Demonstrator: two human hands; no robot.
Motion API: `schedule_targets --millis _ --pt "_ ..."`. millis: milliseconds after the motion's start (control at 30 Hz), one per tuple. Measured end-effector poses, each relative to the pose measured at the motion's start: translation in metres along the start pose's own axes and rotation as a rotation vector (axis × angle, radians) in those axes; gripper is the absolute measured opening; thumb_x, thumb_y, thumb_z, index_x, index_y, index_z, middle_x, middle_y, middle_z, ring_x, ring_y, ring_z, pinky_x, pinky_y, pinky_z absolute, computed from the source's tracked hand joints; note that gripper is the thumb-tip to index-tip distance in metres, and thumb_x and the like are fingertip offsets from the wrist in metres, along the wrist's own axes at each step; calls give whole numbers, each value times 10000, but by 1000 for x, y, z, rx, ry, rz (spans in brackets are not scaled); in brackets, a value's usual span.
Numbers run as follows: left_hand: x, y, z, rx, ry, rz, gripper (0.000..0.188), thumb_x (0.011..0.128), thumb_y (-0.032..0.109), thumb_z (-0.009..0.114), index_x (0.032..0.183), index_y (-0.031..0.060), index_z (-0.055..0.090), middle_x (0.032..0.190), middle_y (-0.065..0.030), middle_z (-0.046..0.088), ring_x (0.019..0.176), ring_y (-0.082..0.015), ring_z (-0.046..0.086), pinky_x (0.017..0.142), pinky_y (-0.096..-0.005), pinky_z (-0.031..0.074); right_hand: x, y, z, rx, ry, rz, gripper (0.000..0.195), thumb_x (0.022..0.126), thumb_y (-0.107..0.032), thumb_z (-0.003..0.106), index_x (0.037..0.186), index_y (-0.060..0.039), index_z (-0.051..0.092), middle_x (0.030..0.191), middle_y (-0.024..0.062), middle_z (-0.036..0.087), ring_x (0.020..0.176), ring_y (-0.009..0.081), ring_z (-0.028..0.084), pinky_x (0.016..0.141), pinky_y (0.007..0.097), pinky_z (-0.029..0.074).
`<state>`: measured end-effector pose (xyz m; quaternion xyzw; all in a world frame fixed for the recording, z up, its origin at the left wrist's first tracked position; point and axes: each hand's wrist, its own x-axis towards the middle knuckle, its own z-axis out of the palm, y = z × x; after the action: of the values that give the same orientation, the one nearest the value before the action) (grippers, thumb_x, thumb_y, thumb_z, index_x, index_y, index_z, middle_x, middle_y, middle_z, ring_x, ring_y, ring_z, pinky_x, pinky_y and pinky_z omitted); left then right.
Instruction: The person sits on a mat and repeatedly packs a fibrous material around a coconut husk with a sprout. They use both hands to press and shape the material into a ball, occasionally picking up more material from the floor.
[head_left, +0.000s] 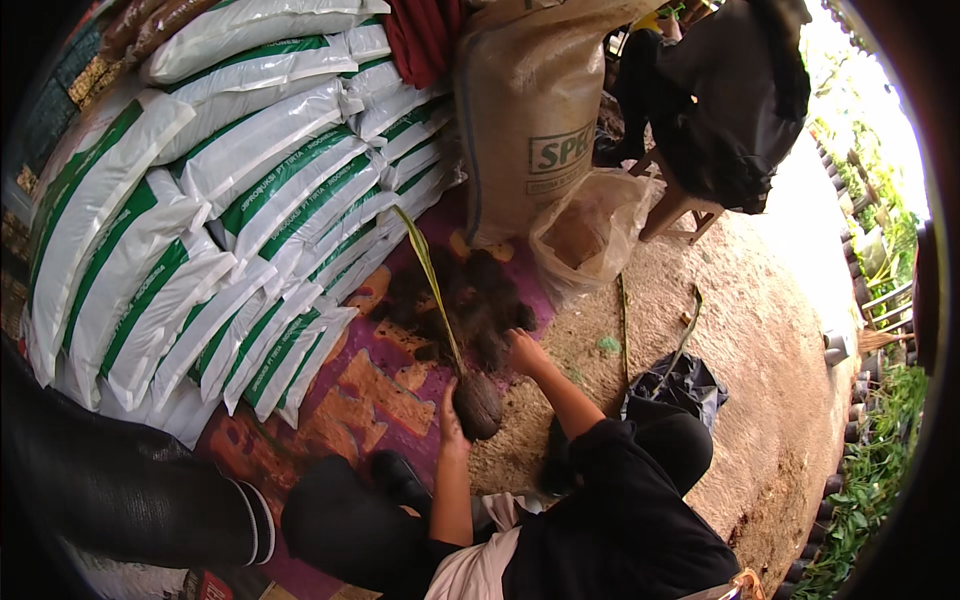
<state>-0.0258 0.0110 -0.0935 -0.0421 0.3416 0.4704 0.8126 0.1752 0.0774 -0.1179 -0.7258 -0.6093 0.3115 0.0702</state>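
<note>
My left hand (452, 421) holds a brown, rounded coconut (478, 407) from its left side, low in front of me. A long yellow-green shoot (430, 271) rises from the coconut's top and leans to the upper left. My right hand (527, 352) is at the right edge of a pile of dark soil (457, 300), its fingers bent and touching the soil; whether anything is between them cannot be told. The soil lies loose, with several darker clumps, on a purple and orange painted floor (375, 390).
White-and-green filled sacks (300, 180) are stacked at left. A tall woven sack (525, 127) and an open plastic bag (581, 232) stand beyond the soil. A black plastic bag (679, 386) with a shoot lies at right. Another person (720, 97) sits on a stool (679, 199) at upper right.
</note>
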Motion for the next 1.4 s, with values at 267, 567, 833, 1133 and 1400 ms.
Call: schedule_targets --millis 267,567,833,1133,1400 --pt "-14 12 12 62 173 -72 391 927 336 468 1122 17 582 1060 -123 636 970 -246 620 877 -391 492 95 -10 46 -522 -11 -374 597 751 -131 587 1324 -81 429 1387 118 404 1276 264 393 1025 467 351" --pt "-13 19 22 -75 118 -39 390 918 325 455 1103 12 599 1070 -136 641 972 -251 626 892 -384 487 131 -5 44 -519 -101 -403 543 683 -140 663 1210 -109 540 1196 96 551 1130 257 523 930 419 426" --pt "-16 19 25 -65 93 -15 377 923 316 461 1122 24 593 1090 -127 636 1010 -246 615 898 -400 483 110 13 5 260 8 -191 513 778 -228 688 1212 -8 527 1063 178 623 939 284 620 813 373 479" --pt "-14 16 31 -58 197 6 431 877 368 501 1081 7 615 1046 -134 649 935 -237 638 833 -384 520 84 45 -13 724 31 -20 548 818 -255 705 1241 18 490 1094 122 619 984 191 581 842 308 466" --pt "-6 20 21 -70 111 37 443 880 369 471 1075 -1 617 1039 -142 651 925 -254 639 828 -396 522 72 38 18 248 90 73 469 782 -217 697 1159 5 527 1064 189 608 1005 331 587 847 409 470"
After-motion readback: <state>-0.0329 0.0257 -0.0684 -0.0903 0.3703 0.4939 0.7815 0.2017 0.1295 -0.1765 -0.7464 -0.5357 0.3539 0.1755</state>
